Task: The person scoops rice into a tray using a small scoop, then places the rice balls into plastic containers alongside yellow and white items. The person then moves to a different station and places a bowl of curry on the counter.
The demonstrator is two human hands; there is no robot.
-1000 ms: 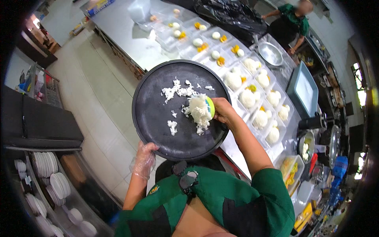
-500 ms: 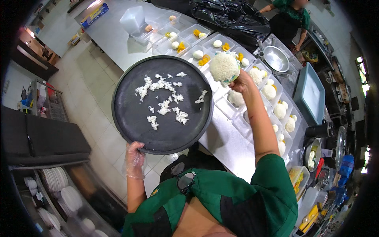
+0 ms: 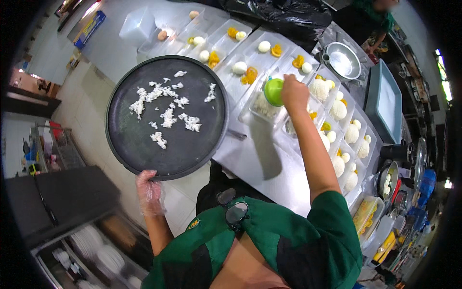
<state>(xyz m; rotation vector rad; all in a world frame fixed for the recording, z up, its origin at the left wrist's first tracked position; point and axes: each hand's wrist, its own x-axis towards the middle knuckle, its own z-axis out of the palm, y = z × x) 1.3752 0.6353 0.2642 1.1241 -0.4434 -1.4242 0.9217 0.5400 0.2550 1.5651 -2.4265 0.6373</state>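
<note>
My left hand (image 3: 150, 192), in a clear plastic glove, grips the near rim of a round black tray (image 3: 195, 151). Loose clumps of white rice (image 3: 168, 116) are scattered over the tray. My bare right hand (image 3: 295, 94) holds a small green bowl (image 3: 274, 92), tipped over a clear plastic container (image 3: 249, 111). White rice (image 3: 263, 106) shows in that container, just under the bowl's rim. Around it stand rows of similar containers with white eggs (image 3: 239, 68) and orange-yellow food (image 3: 249, 75). Several to the right also hold rounded rice mounds (image 3: 338, 110).
The containers stand on a steel table (image 3: 231, 161). Beyond are metal pans (image 3: 342, 61), a blue-grey tub (image 3: 385, 103) and a black plastic bag (image 3: 288, 21). A co-worker (image 3: 368, 24) stands at the far right. Stacked white plates (image 3: 109, 259) sit on a lower-left shelf.
My right hand has turned the rice-filled bowl over and lowered it to a container. The black tray has shifted left in view with my left hand.
</note>
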